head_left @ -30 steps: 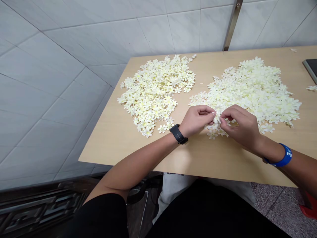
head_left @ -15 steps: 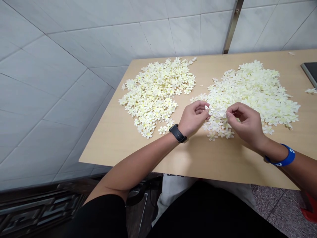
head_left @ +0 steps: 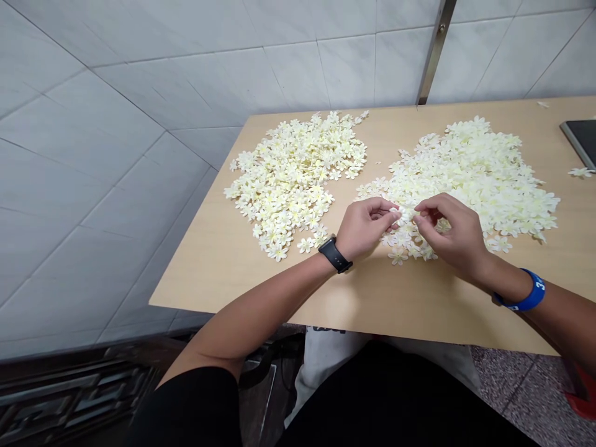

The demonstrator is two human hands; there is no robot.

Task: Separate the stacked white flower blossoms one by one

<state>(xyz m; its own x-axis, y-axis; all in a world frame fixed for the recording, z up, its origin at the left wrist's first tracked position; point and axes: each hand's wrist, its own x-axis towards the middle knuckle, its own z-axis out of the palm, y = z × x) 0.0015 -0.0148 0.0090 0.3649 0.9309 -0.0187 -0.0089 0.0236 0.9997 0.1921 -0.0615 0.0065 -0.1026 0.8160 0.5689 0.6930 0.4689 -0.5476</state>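
Two heaps of small cream fabric flowers lie on a light wooden table (head_left: 233,273). The left heap (head_left: 298,174) is spread flat; the right heap (head_left: 479,174) is thicker. My left hand (head_left: 365,226), with a black watch on its wrist, pinches a white flower (head_left: 404,215) at the near left edge of the right heap. My right hand (head_left: 449,233), with a blue wristband, is curled with thumb and forefinger pinched on the same flower from the right. Both hands hover just above the table.
A tiled wall rises to the left and behind the table. A metal strip (head_left: 431,49) runs up the wall. A dark flat device (head_left: 582,139) lies at the far right edge, with a stray flower (head_left: 580,172) beside it. Dark furniture stands low at left.
The hands drew apart half a second ago, the left one holding a flower, and have come back together at the near edge of the right heap.
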